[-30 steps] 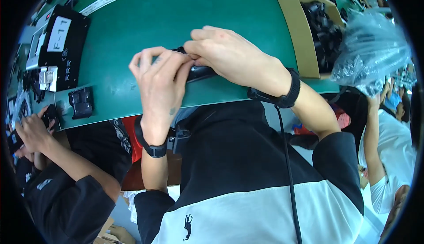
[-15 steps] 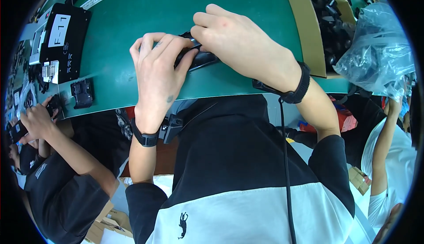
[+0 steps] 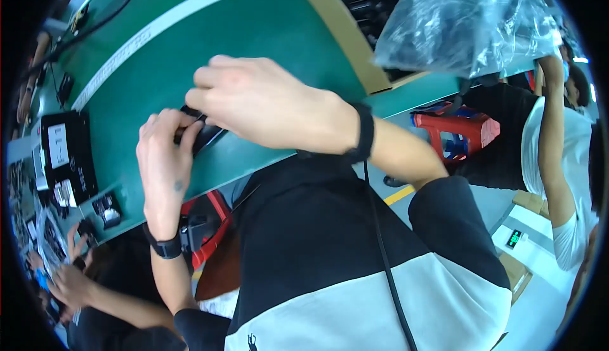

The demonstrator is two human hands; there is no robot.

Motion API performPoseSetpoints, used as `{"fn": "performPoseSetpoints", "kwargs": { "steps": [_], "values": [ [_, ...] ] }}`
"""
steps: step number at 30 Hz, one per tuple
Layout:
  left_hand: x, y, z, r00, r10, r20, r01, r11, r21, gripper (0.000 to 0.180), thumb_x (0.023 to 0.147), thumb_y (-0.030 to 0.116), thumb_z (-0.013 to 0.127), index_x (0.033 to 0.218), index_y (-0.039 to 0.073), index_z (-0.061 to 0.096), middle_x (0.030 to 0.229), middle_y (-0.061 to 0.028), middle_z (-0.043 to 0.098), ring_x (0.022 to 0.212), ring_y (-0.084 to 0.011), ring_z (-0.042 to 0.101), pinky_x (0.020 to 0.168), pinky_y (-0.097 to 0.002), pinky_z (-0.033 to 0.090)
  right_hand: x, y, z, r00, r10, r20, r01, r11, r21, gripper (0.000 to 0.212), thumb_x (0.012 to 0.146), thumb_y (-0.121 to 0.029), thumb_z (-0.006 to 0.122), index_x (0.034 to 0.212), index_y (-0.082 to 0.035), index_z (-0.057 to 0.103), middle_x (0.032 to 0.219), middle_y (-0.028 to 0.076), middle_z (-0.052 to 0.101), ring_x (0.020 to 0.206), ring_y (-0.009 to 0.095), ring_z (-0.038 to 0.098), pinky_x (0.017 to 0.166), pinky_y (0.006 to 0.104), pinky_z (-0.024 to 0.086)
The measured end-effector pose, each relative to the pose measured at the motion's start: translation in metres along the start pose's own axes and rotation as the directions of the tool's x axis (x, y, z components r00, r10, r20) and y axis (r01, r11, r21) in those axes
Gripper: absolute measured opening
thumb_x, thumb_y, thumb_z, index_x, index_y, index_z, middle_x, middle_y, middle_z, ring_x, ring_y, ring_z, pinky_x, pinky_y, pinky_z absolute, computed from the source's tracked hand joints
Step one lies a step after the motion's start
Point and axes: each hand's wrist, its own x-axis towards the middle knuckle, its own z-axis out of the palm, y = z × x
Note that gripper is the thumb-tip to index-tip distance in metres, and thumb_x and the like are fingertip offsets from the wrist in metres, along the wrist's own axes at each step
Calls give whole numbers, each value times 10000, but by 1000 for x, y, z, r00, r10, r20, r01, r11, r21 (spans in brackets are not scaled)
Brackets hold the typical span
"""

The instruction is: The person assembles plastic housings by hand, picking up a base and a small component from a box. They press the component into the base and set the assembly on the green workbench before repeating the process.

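A glossy black plastic part [image 3: 208,136] sits at the front of the green table, mostly covered by my hands. My left hand [image 3: 163,154] pinches its left end between thumb and bent fingers. Over the same part, my right hand [image 3: 266,103] is closed, with its knuckles up and fingertips tucked down out of sight. Whatever those fingertips grip is hidden. A black band circles each wrist.
At the left stands a black device box [image 3: 66,157], near a small black part [image 3: 106,210]. A cardboard box [image 3: 342,40] of black parts is at the back right, beside a clear plastic bag [image 3: 466,27] near another person's arm [image 3: 553,141]. Another worker's hand [image 3: 71,286] shows lower left.
The view has turned, so the cardboard box and bag sit farther left and the device box lower. Both my hands remain at the black part, appearing lower and farther left.
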Motion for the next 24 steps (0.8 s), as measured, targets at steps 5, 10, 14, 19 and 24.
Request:
{"fn": "performPoseSetpoints", "kwargs": {
  "steps": [5,10,14,19,24],
  "values": [
    [57,-33,-6,990,-93,-107,107,985,138,125,983,162,728,977,42,761,932,-190,758,871,-426,726,763,-485,554,-64,27,-62,903,290,-318,-319,947,-41,139,960,-76,755,1091,-49,717,964,108,677,958,311,682,846,405,550],
    [148,-96,-1,980,-83,-181,139,937,321,184,1010,214,693,1070,57,770,1029,-213,778,958,-433,746,836,-518,576,-111,55,-82,852,392,-349,-452,885,-110,157,959,-81,766,1102,-40,719,982,97,688,949,277,684,853,380,537],
    [158,-121,-3,967,-130,-217,190,940,283,248,1021,228,696,1216,92,766,1152,-226,770,1099,-438,729,940,-505,577,-117,68,-89,737,465,-492,-593,793,-140,160,963,-115,773,1102,-56,720,987,87,697,944,261,677,871,379,529],
    [93,-73,-42,949,27,-314,53,968,244,401,1034,282,731,1382,83,722,1370,-197,730,1288,-408,680,1068,-456,541,-151,105,-92,790,512,-338,-613,654,-443,135,953,-142,793,1063,-90,736,1001,85,706,922,262,670,854,390,528],
    [-39,-39,-73,913,-237,-332,280,956,88,393,1035,276,747,1367,68,725,1352,-168,731,1274,-335,686,1093,-448,513,-133,96,-101,774,551,-311,-628,729,-273,92,952,-118,791,1018,-82,738,972,85,711,894,246,681,807,387,531]
  ]
}}
